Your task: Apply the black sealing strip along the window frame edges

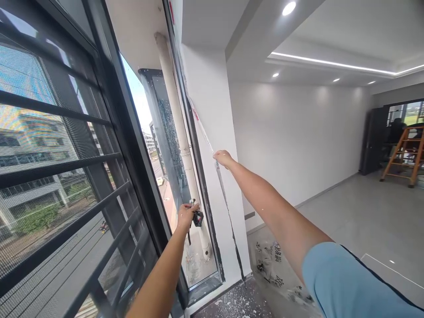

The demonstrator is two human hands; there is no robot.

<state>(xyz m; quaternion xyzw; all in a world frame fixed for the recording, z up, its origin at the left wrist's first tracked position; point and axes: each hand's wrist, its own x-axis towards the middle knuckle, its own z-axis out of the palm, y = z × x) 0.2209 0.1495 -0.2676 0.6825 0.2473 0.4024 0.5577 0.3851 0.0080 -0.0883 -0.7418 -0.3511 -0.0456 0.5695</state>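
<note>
My right hand [223,158] is closed in a pinch on a long strip of printed protective film [206,138]. Above the hand, the strip runs taut up to the edge of the dark window frame [196,150]; below, its loose tail, dark toward the end, hangs down in front of the white wall pillar [212,88]. Lower and to the left, my left hand [185,216] grips a small black tool [198,218] with a bit of red and a shiny metal part, in front of the narrow glass pane. What kind of tool it is, I cannot make out.
A dark metal railing [66,115] and mesh screen fill the left side. Behind the pane stands a beige drainpipe [187,165]. Printed plastic sheeting [278,269] lies on the floor beside a speckled dark sill [232,304]. Far right is an orange stepladder [402,154], with a person near it.
</note>
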